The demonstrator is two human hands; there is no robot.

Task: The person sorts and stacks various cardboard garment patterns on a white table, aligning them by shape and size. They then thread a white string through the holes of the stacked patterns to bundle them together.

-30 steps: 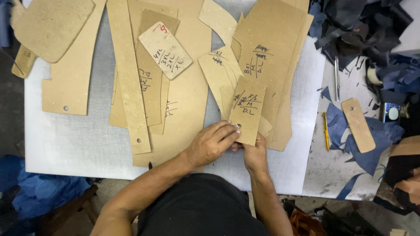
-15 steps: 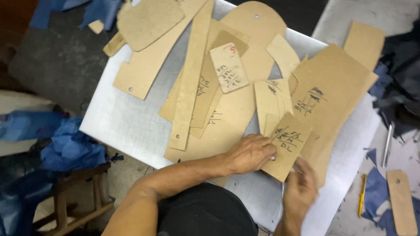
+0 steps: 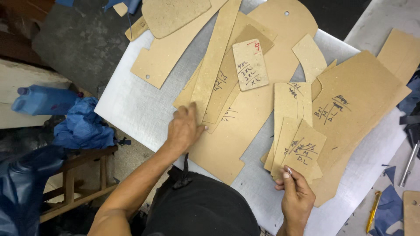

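While the left hand [image 3: 183,129] lies flat, fingers spread and gripping nothing, on the lower end of a long strip [image 3: 214,61], the right hand [image 3: 296,199] pinches the bottom edge of a small card [image 3: 305,151] — thumb on top, fingers curled under. That card has handwriting on it and sits on two or three similar narrow cards [image 3: 288,109], all near the right front of the table [image 3: 135,109]. The strip runs diagonally up the pile, over a big round-topped pattern [image 3: 245,131] with a hole near its top. A pale tag [image 3: 250,64] with marker writing lies on the pile's middle. A wide pattern [image 3: 354,113] lies to the right, partly under the small cards.

Containers — just one to see: a blue bottle [image 3: 43,99] lying on its side on a ledge to the left, off the table; contents can't be told. Blue cloth [image 3: 83,126] is bunched just beside it, above a wooden stool [image 3: 92,175].
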